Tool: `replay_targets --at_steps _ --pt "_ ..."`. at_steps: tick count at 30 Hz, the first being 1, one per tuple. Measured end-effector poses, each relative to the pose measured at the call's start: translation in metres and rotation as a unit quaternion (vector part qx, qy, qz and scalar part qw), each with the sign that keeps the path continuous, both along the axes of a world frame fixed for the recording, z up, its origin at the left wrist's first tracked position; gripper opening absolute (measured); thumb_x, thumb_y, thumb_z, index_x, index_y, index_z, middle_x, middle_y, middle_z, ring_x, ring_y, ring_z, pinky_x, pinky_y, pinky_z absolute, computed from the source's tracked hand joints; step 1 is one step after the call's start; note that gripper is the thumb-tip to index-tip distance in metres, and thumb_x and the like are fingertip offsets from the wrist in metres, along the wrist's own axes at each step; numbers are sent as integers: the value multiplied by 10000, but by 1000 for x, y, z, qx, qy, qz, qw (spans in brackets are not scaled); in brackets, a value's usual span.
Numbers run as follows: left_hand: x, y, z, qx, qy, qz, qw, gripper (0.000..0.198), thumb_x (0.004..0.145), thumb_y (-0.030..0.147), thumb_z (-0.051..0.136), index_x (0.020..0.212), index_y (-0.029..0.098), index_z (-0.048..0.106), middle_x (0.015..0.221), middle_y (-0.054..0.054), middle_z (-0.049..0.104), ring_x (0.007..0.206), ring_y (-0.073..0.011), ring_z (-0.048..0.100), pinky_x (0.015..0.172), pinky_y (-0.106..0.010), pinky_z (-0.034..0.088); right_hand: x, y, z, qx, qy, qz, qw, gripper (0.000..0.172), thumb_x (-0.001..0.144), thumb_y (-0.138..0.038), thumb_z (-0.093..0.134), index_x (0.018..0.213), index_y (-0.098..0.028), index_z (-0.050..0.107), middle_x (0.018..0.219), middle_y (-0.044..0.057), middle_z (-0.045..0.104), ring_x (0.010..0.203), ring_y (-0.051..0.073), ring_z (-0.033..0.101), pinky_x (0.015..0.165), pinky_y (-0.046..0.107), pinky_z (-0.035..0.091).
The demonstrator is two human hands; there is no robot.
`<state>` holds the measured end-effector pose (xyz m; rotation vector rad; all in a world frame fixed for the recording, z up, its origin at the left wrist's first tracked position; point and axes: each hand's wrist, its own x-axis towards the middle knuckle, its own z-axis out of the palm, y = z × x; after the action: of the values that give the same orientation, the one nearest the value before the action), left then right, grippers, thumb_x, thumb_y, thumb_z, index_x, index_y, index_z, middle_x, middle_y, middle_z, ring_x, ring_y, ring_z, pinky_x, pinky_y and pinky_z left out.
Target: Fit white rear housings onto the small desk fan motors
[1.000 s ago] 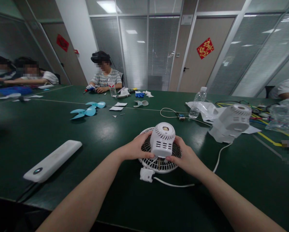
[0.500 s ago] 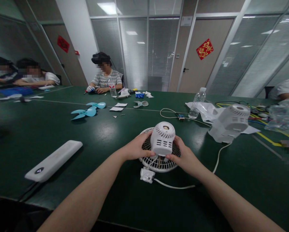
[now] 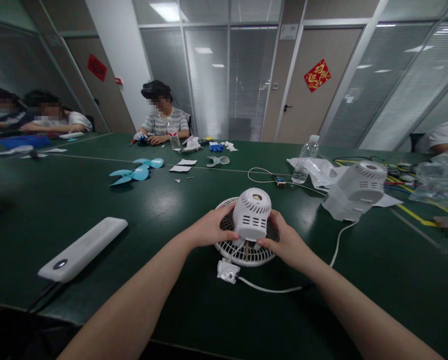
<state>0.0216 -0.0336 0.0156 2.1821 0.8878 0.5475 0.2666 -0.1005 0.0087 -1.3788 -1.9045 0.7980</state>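
A small white fan lies grille-down on the green table, its round grille under a white vented motor housing. My left hand grips the housing's left side, fingers curled round it. My right hand grips its right side the same way. The housing sits a little above the grille. A small white switch box with a white cord lies just in front of the grille.
A white power bank lies at the left. Blue fan blades lie further back. A second white fan body, a water bottle, cables and plastic bags sit at the right. Other people sit at the far side.
The motor housing has risen slightly off the grille between my hands. My hands have kept their grip and hardly shifted.
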Motion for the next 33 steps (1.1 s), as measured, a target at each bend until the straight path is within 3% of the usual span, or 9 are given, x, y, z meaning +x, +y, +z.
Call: replay_targets --at_steps 7,19,33 --pt "-2 2 0 -6 -4 -15 1000 941 655 426 755 1446 275 269 1464 -86 407 1305 -326 416 1080 -525 328 -4 -5 10 -18 -20 -15 1000 764 755 -235 702 1388 -217 274 1369 113 487 1262 261 473 1073 480 372" --pt "-1 -1 5 9 15 2 1000 882 698 459 711 1439 251 278 1450 -121 421 1282 -335 444 1046 -524 349 -1 -1 3 -13 -61 -17 998 800 826 -348 637 1465 -251 165 1395 107 469 1268 295 468 1057 530 372" --pt "2 -3 9 11 23 7 1000 843 706 414 692 1429 259 287 1418 -90 463 1260 -328 468 1046 -517 368 -2 1 10 -5 -61 -1 998 762 829 -316 628 1452 -202 206 1388 128 476 1262 293 475 1070 521 372"
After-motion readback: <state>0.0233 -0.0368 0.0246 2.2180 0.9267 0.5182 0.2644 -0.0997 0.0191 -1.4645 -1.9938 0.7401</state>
